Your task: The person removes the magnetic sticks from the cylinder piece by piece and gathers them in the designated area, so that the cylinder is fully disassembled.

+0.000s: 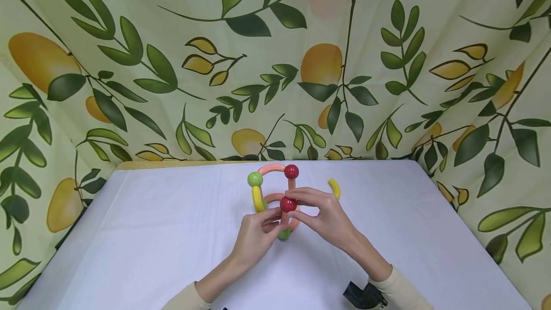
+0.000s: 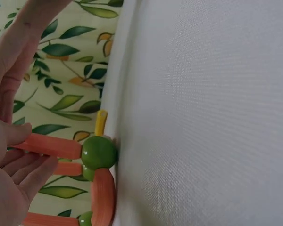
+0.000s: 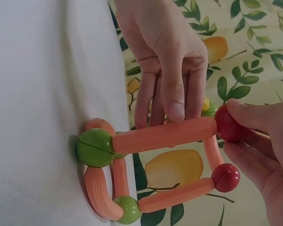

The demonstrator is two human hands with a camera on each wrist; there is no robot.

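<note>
A toy frame of balls and rods stands on the white table, with green balls at its base. My right hand [image 1: 327, 219] pinches the near red ball [image 3: 228, 123] between thumb and fingers. That ball sits atop an upright orange rod [image 3: 165, 135], which rises from a dark green ball [image 3: 95, 148]. Below the red ball, my left hand [image 1: 254, 236] holds this rod with thumb and fingertips. Another red ball [image 1: 291, 171] tops the frame farther back. At its upper left, a light green ball [image 1: 255, 179] joins a yellow curved rod [image 1: 257, 199]. A curved orange rod [image 3: 99, 190] lies along the base.
A loose yellow curved piece [image 1: 334, 188] lies on the table [image 1: 172, 233], behind my right hand. The leaf-and-fruit patterned curtain [image 1: 275, 85] hangs along the back and sides. A black device [image 1: 365, 295] is beside my right sleeve.
</note>
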